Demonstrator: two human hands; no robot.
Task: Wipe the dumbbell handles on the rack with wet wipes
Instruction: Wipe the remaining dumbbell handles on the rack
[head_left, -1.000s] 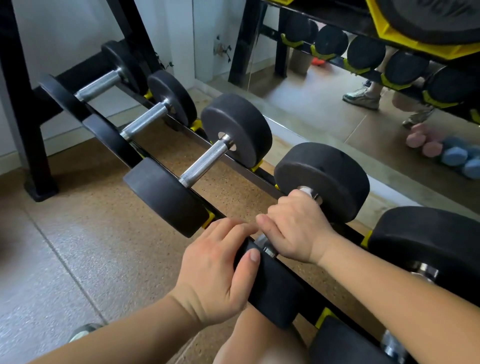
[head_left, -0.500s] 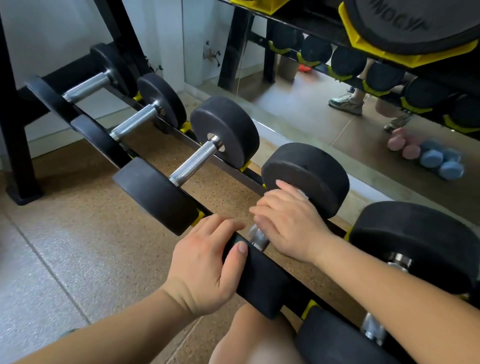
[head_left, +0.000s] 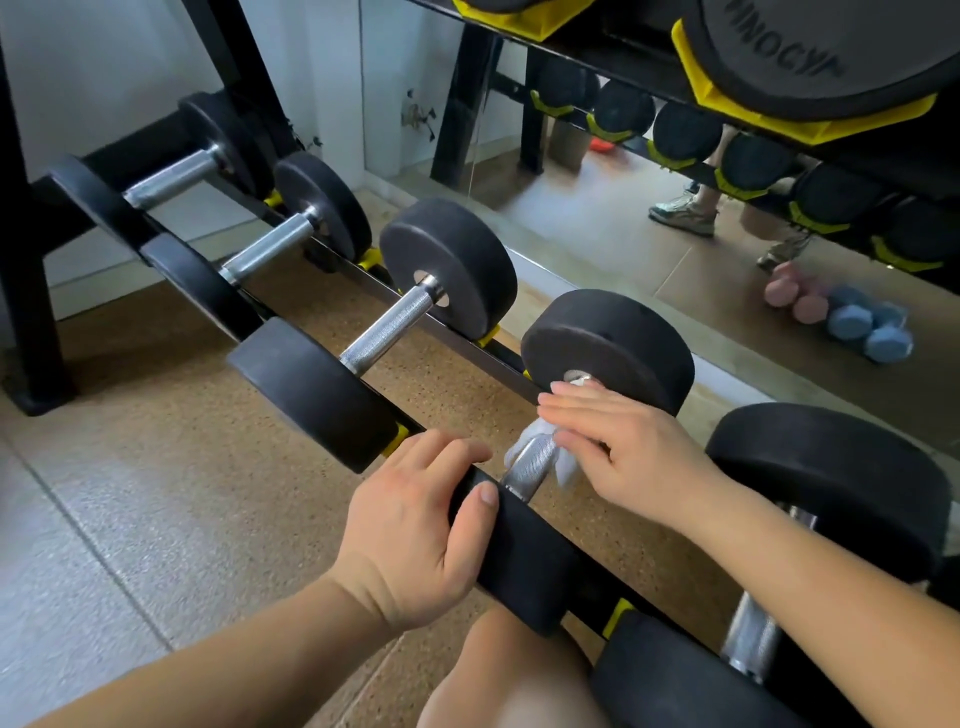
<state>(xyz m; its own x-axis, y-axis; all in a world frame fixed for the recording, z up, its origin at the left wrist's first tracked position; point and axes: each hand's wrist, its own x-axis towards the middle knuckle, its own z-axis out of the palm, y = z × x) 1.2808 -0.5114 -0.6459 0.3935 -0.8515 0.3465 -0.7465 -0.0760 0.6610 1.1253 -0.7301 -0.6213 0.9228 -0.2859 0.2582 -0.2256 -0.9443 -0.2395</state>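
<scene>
White wet wipe (head_left: 540, 447) is bunched around the knurled steel dumbbell handle (head_left: 527, 464), and my right hand (head_left: 631, 457) is wrapped over it, fingers curled on the wipe right by the far black weight head (head_left: 615, 343). My left hand (head_left: 415, 525) is gripping the near head (head_left: 524, 556) of that same dumbbell, thumb on top. It's sitting on the black rack (head_left: 467, 358) with three more dumbbells lined up to the left.
</scene>
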